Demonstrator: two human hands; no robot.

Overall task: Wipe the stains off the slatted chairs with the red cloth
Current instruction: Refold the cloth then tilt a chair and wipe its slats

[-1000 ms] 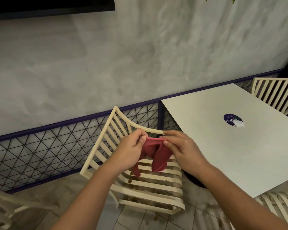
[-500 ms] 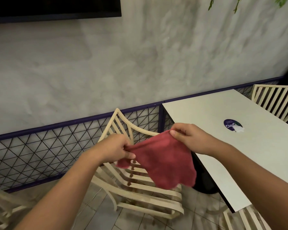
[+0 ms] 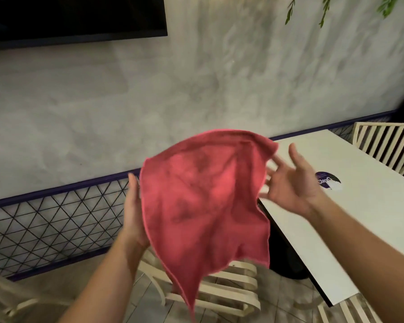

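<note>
The red cloth (image 3: 205, 199) is spread wide in the air in front of me, with dark smudges on it and its lower corner hanging down. My left hand (image 3: 133, 215) stands upright at the cloth's left edge, fingers straight, its palm hidden behind the fabric. My right hand (image 3: 292, 183) is beside the cloth's upper right corner, palm open and fingers spread, blurred and gripping nothing. Below the cloth stands a cream slatted chair (image 3: 231, 287), mostly covered by it.
A white table (image 3: 371, 217) with a purple sticker (image 3: 328, 180) stands to the right on a dark base (image 3: 287, 259). More slatted chairs stand at the far right (image 3: 387, 145), bottom left (image 3: 0, 299) and bottom right (image 3: 336, 311). A purple mesh fence (image 3: 56, 217) lines the grey wall.
The cloth went from bunched between both hands to fully spread and raised. My right hand has let go of its corner and opened; my left hand has straightened.
</note>
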